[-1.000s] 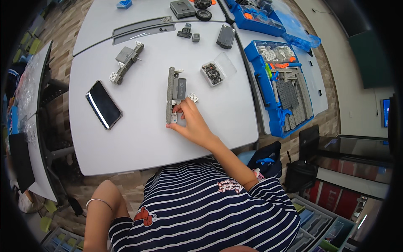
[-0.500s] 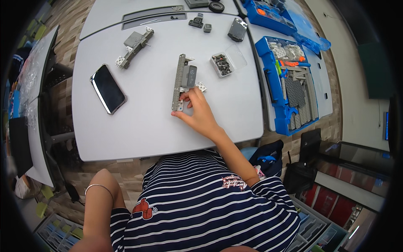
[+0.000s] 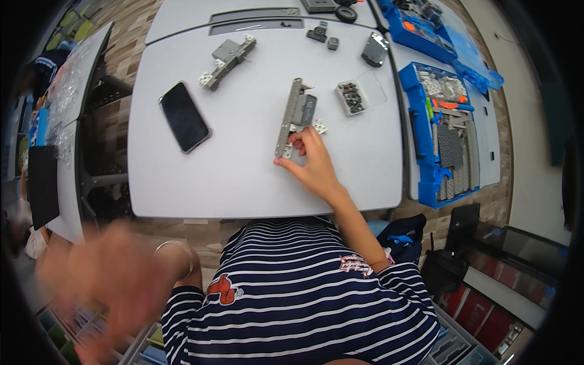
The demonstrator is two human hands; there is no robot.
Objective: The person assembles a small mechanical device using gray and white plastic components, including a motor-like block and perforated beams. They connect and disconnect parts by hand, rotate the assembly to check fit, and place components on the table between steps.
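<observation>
My right hand pinches the near end of a grey perforated beam assembly on the table, thumb at its tip and fingers curled by a white connector. A dark grey motor block is joined to the beam's right side. A white perforated bracket shows just beyond my fingers. Off the table at the lower left, my left hand is raised and smeared by motion, so its fingers cannot be made out. No held thing can be seen in it.
A phone and a second grey beam assembly lie to the left. To the right stand a small box of fasteners and a dark grey module. A blue parts case sits beyond the table's right edge.
My left hand, out of sight below before, has swung up into view at the lower left. The table has shifted rightward in the picture. My right hand keeps its grip on the beam assembly.
</observation>
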